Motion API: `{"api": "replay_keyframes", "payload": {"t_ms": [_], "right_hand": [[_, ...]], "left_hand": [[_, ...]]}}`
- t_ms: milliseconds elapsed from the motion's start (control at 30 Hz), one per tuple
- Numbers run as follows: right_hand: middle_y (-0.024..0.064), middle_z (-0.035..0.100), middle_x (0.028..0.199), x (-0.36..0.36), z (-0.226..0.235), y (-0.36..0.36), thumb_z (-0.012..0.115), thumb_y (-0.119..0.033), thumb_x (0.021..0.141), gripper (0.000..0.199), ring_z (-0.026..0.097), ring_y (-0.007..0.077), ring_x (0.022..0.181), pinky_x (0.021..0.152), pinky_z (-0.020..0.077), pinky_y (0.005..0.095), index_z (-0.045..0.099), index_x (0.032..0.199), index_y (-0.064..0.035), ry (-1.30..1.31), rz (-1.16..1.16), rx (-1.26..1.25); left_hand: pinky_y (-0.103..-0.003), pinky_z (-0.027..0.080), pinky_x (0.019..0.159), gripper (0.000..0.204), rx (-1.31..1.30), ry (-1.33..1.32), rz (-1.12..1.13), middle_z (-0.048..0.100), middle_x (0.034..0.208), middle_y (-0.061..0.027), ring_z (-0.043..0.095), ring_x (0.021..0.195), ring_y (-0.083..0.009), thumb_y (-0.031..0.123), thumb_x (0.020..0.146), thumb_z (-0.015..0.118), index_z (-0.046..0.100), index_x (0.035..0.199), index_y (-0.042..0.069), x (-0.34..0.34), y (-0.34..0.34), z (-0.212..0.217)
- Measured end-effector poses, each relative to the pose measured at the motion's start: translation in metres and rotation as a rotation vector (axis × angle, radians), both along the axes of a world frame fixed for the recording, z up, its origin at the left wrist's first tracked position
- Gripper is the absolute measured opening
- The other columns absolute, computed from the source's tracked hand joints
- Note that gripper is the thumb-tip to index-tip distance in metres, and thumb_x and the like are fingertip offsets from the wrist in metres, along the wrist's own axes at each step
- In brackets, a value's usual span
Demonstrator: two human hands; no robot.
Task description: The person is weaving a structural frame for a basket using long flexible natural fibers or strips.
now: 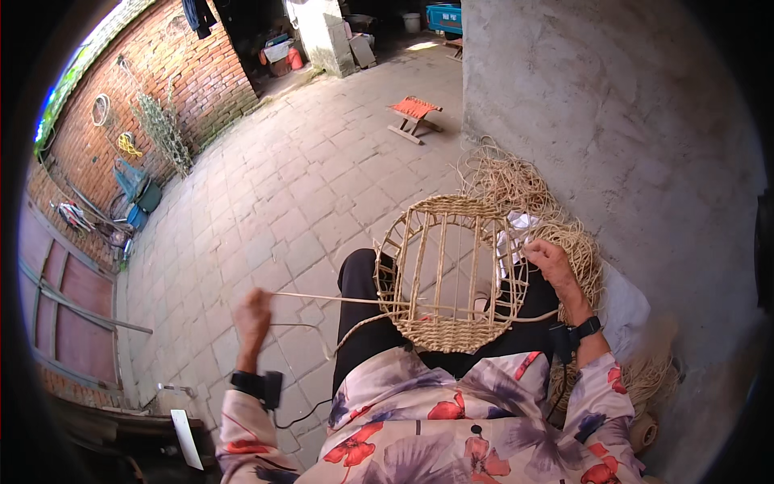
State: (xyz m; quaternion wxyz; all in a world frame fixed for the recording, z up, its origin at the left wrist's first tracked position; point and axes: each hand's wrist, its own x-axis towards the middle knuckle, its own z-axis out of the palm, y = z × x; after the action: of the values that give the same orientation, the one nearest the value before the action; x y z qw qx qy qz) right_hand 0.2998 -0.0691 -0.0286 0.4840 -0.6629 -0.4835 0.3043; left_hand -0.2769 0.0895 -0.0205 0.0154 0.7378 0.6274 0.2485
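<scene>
A round basket frame (443, 334) of twisted straw-coloured cord rests across my lap. Dense weaving fills its near and far ends, while open bars run between them. My left hand (254, 313) is out to the left of my knees, closed on a thin cord (326, 298) that stretches taut to the frame's near part. At the frame's right rim my right hand (550, 264) is closed, its fingertips at the edge; how much they grip is partly hidden. A loose strand (363, 324) curves off the near left side of the frame.
Heaps of loose cord (516, 181) lie on my right along the grey wall (613, 121). A folding stool (415, 113) with an orange seat stands ahead on the paved yard. Blue buckets (139, 216) sit by the brick wall (177, 56) at left.
</scene>
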Motion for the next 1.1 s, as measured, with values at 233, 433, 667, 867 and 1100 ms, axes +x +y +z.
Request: {"api": "replay_keyframes", "payload": {"t_ms": [233, 433, 667, 867, 1100], "right_hand": [[-0.0085, 0.041, 0.061, -0.005, -0.009, -0.005, 0.064, -0.023, 0.089, 0.012, 0.034, 0.0005, 0.049, 0.041, 0.0294, 0.0176, 0.064, 0.089, -0.0116, 0.368, -0.314, 0.186], [-0.0089, 0.042, 0.061, -0.004, -0.015, 0.008, 0.064, -0.02, 0.089, 0.008, 0.036, 0.0008, 0.05, 0.041, 0.029, 0.0181, 0.063, 0.087, -0.012, 0.336, -0.299, 0.045], [-0.0091, 0.046, 0.062, -0.004, -0.012, -0.002, 0.064, -0.021, 0.089, 0.01, 0.036, -0.0003, 0.048, 0.039, 0.0271, 0.0169, 0.063, 0.084, -0.0117, 0.339, -0.3, 0.083], [-0.0091, 0.045, 0.062, 0.002, -0.014, 0.001, 0.063, -0.02, 0.09, 0.01, 0.037, -0.0002, 0.047, 0.039, 0.0281, 0.0168, 0.062, 0.085, -0.0104, 0.269, -0.281, 0.077], [-0.0097, 0.045, 0.062, 0.0, -0.021, 0.003, 0.063, -0.018, 0.09, 0.009, 0.035, -0.001, 0.048, 0.04, 0.0252, 0.0171, 0.062, 0.084, -0.0108, 0.293, -0.278, 0.119]], "left_hand": [[-0.036, 0.049, 0.075, 0.02, 0.07, -0.072, -0.105, 0.064, 0.097, -0.0034, 0.061, 0.09, -0.0259, 0.01, 0.073, 0.076, 0.068, 0.09, 0.013, 0.013, -0.015, 0.018], [-0.038, 0.05, 0.066, 0.011, -0.167, -0.31, -0.576, 0.064, 0.083, -0.0095, 0.063, 0.074, -0.029, 0.011, 0.079, 0.072, 0.067, 0.087, 0.005, 0.156, -0.081, 0.032], [-0.042, 0.045, 0.06, 0.009, 0.045, -0.169, -0.361, 0.057, 0.071, -0.0189, 0.058, 0.069, -0.0378, 0.007, 0.084, 0.062, 0.057, 0.078, 0.002, 0.021, -0.014, -0.014], [-0.042, 0.051, 0.069, 0.012, 0.081, 0.248, 0.28, 0.067, 0.084, -0.0135, 0.064, 0.078, -0.0338, 0.017, 0.082, 0.068, 0.062, 0.083, 0.006, -0.117, 0.013, -0.008], [-0.036, 0.051, 0.066, 0.014, -0.281, -0.43, -0.451, 0.068, 0.089, -0.0122, 0.067, 0.074, -0.0273, 0.012, 0.08, 0.073, 0.07, 0.093, 0.008, 0.142, -0.076, 0.027]]}}
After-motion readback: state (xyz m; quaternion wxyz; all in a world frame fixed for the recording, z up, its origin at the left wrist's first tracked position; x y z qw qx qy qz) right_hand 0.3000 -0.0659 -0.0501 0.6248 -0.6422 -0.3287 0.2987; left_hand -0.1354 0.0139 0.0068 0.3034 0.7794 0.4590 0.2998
